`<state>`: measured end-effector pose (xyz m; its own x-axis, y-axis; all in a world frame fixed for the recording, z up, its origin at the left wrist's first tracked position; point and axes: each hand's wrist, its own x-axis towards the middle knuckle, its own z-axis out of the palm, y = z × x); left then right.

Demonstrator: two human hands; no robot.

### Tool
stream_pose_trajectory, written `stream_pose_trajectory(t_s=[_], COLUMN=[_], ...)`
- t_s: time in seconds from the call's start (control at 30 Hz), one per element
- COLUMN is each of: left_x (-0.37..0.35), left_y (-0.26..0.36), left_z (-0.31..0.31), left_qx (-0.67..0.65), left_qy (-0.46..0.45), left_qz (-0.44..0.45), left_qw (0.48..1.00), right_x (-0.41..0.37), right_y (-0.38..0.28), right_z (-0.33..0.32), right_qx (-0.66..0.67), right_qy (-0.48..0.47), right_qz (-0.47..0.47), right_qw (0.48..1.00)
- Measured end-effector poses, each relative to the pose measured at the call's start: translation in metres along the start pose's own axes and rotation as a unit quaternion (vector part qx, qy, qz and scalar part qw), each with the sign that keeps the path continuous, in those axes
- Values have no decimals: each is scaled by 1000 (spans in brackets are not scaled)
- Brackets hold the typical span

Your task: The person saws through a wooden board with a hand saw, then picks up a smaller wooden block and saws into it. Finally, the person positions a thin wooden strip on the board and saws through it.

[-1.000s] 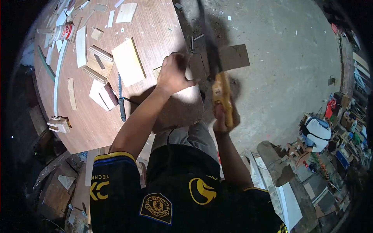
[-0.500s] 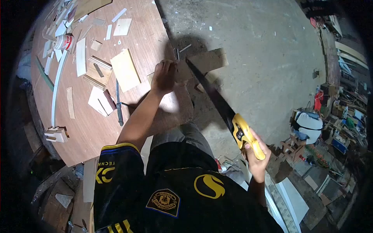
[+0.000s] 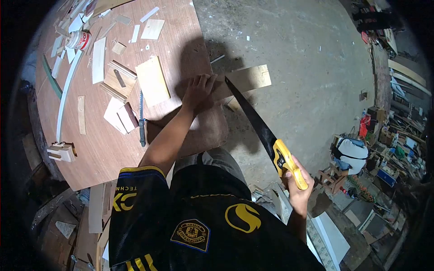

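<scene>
A wooden board (image 3: 253, 77) lies across the right edge of the brown table (image 3: 106, 156), its far end sticking out over the floor. My left hand (image 3: 199, 90) presses on the board near the table edge, with its fingers bent over the wood. In my right hand (image 3: 300, 183) is the yellow handle of a handsaw (image 3: 257, 119). The dark blade slants up and left, and its tip is beside the board, a little right of my left hand. Whether the blade touches the wood I cannot tell.
On the table are a light wood block (image 3: 152, 81), a small knife-like saw (image 3: 142, 119), a grooved wooden piece (image 3: 118, 81), a jar (image 3: 79, 40) and several offcuts. A clamp (image 3: 62, 152) sits at its left edge. Tools and scrap clutter the far right.
The view has shifted slightly. The board's outer end, dark before, is now brightly lit. Both hands keep their holds, and the saw tip remains close to the board.
</scene>
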<state>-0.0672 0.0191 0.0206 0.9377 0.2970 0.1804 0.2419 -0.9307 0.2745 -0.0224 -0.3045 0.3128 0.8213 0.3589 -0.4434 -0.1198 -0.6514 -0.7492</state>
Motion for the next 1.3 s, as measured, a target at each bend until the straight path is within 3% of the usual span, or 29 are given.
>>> stream_pose_trajectory(t_s=[0.07, 0.2, 0.5, 0.6, 0.73, 0.8, 0.93, 1.0, 1.03, 1.2, 1.3], left_x=[-4, -1, -6, -2, -2, -2, -4, -2, -1, 2, 2], left_y=[-11, -2, -10, 0, 3, 2, -4, -1, 0, 4, 4], left_z=[26, 10, 35, 7, 1, 7, 20, 18, 15, 1, 0], left_qx=[24, 42, 34, -68, -103, -72, -79, -96, -98, -128, -120], left_qy=[10, 22, 51, -10, -23, 0, 11, -32, -32, -79, -75], left_qz=[15, 5, 13, -3, 2, 9, 15, -22, -22, -54, -44], left_qw=[1000, 999, 998, 998, 994, 997, 997, 995, 994, 987, 989], right_x=[-1, -1, 2, 7, 26, 45, 81, 97, 106, 120, 120], right_y=[2, 5, -10, -51, -106, -125, -178, -204, -196, -211, -193], right_z=[0, -2, -1, 0, 0, 3, 12, 22, 26, 36, 37], right_qx=[8, 14, -17, 12, -6, -123, -125, -167, -161, -126, -24], right_qy=[1, 9, 17, 3, -53, -119, -181, -185, -197, -213, -203], right_qz=[23, 29, 44, 97, 109, 6, 16, 107, 48, 100, 119], right_qw=[1000, 999, 999, 995, 993, 985, 975, 962, 966, 964, 972])
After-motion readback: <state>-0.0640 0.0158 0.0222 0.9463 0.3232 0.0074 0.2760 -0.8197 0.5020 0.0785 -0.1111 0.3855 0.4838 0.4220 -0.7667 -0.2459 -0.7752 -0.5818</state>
